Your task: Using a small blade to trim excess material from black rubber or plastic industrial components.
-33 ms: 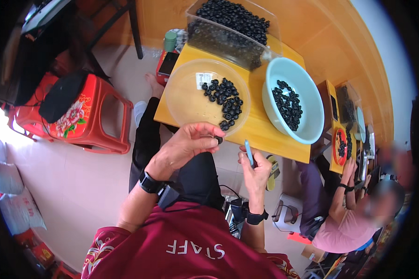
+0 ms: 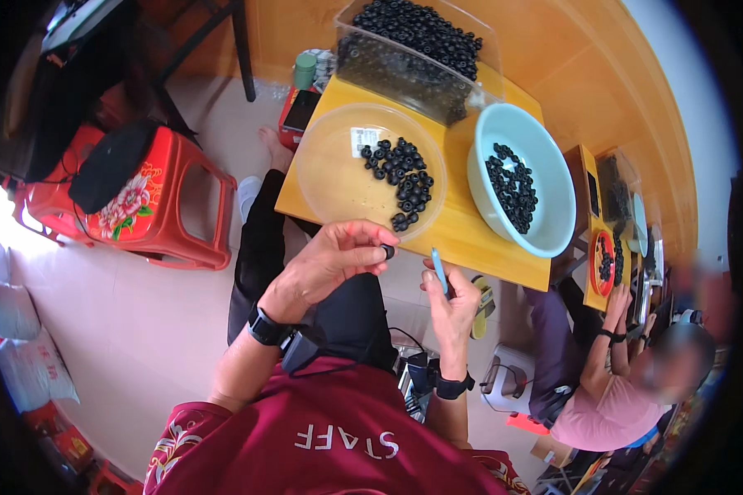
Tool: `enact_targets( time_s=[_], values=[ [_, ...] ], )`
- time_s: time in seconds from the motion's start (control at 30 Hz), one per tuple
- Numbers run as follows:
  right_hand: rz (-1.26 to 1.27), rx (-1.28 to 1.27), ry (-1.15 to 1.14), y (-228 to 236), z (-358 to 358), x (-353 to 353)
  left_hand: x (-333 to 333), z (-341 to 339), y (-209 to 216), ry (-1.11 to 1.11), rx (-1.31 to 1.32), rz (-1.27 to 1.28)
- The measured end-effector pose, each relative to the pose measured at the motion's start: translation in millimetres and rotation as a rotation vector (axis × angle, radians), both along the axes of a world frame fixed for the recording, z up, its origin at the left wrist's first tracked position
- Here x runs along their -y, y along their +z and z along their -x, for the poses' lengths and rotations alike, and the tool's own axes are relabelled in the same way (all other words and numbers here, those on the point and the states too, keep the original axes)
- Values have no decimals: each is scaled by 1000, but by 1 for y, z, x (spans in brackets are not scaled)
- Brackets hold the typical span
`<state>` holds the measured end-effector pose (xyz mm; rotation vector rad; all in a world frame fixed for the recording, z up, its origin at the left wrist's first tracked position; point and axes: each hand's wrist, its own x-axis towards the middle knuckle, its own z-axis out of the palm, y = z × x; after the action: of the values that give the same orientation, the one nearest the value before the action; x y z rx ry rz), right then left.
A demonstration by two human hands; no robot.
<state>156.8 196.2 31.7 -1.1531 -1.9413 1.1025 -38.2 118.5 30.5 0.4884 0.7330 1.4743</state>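
Little has moved: the left hand [image 2: 334, 260] pinches a small round black bead [image 2: 388, 251] between its fingers; right of them, the right hand [image 2: 454, 312] clasps a slim light-blue tool [image 2: 437, 266].

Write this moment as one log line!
left hand: pinching black piece; right hand: holding slim blue tool; shallow clear tray, blue basin: more black pieces

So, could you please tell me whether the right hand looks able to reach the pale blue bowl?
Probably yes: nothing visible blocks the right hand from the pale blue bowl, though that hand holds a slim blue tool.
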Motion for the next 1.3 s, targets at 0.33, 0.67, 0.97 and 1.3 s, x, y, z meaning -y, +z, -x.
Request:
enact_targets(
  time_s=[0.33,0.67,0.97,1.3],
  values=[
    [-246,31,294,25,25,20,19,-10,-21,100,346,-40],
    [-315,105,303,30,26,24,19,-9,-26,85,350,-68],
    [-339,121,300,33,23,23,20,-9,-27,67,303,-50],
    [-545,225,311,29,11,16,21,-13,-17,-4,364,-58]
  ],
)
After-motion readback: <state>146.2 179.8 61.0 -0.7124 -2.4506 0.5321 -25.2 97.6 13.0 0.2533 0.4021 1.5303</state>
